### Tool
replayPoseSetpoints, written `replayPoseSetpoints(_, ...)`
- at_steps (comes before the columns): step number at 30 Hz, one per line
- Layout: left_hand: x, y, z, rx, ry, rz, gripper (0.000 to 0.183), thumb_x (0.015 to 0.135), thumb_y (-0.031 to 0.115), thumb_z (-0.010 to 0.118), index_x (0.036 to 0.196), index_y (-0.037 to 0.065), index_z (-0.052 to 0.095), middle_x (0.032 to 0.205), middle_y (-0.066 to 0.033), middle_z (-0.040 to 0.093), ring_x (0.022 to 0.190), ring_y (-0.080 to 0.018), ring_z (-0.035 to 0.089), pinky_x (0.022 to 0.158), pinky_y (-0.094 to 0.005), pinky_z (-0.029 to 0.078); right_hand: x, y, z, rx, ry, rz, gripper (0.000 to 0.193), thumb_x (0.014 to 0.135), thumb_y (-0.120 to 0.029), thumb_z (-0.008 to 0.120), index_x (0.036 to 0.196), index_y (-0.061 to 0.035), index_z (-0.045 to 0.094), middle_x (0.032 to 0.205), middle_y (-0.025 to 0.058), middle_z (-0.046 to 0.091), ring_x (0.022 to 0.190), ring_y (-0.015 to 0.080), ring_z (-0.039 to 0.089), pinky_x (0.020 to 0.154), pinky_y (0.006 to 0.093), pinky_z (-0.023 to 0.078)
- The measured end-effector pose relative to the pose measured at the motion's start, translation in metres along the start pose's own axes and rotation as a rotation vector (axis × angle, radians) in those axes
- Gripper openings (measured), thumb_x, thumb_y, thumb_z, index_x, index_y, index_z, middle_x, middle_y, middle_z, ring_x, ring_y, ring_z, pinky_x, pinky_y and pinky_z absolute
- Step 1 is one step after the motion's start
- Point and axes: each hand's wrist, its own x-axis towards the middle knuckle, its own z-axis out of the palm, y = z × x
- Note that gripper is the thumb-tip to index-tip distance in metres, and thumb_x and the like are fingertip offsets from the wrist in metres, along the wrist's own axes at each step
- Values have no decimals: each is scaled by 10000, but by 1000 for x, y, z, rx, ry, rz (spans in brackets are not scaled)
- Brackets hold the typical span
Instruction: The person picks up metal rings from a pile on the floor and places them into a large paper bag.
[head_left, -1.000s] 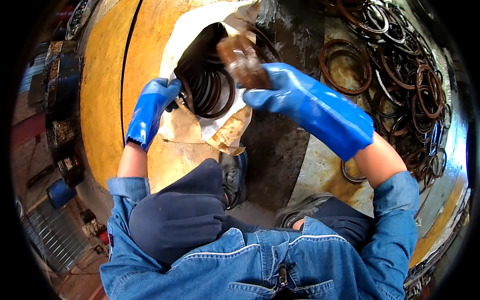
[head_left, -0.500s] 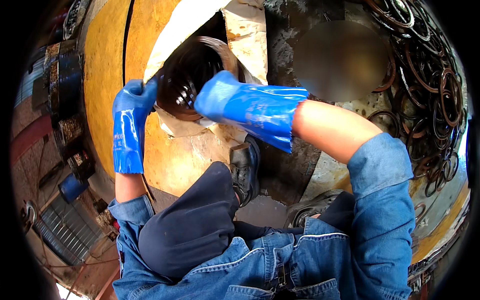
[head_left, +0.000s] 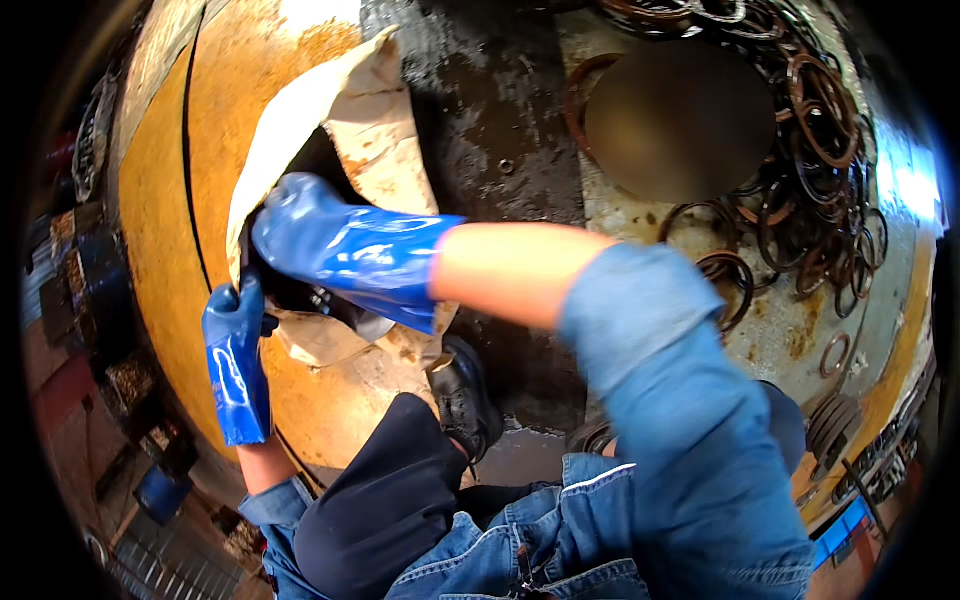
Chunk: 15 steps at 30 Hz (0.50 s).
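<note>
A cream paper sack lies with its mouth spread wide in front of me, brown stains on its flap. My left hand, in a blue rubber glove, pinches the left edge of that mouth between thumb and fingers. Over the opening is my gloved right hand, reaching in from the right. Its fingers are smeared by motion and partly hidden, so what they hold does not show. Dark, shiny contents glint inside the sack below the right wrist; their shape is mostly covered.
A heap of brown, oily metal rings covers the far right, with a loose ring nearer. One small ring lies on the dark wet strip. Yellowish board extends under the sack. My shoe is close by.
The view has shifted, moving the sack lower and left in the picture. My right hand has moved further over the sack's mouth, hiding the brown rings seen there before. The left hand keeps its hold.
</note>
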Motion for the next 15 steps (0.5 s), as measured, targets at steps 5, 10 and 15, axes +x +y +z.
replayPoseSetpoints(5, 1, 11, 7, 218, 22, -115, 433, 975, 373, 667, 725, 40, 551, 569, -84, 597, 476, -166, 618, 473, -301, 485, -119, 137, -123, -29, -720, 397, 291, 776, -246, 765, 959, -62, 635, 850, 135, 670, 823, 312, 678, 701, 453, 515)
replayPoseSetpoints(10, 11, 22, 23, 233, 3, -59, 460, 978, 395, 644, 727, 17, 571, 576, -101, 607, 480, -175, 625, 485, -318, 499, -246, 195, -172, -406, -952, 700, 272, 741, -157, 811, 1005, -135, 751, 1069, 55, 757, 1032, 227, 717, 875, 399, 496)
replayPoseSetpoints(15, 8, 25, 26, 321, 9, -66, 478, 991, 415, 606, 736, 12, 582, 574, -117, 621, 495, -179, 634, 484, -320, 494, -241, 214, -135, -281, -1220, 713, 301, 839, -153, 716, 1135, -129, 763, 1116, 69, 760, 1037, 271, 728, 888, 455, 510)
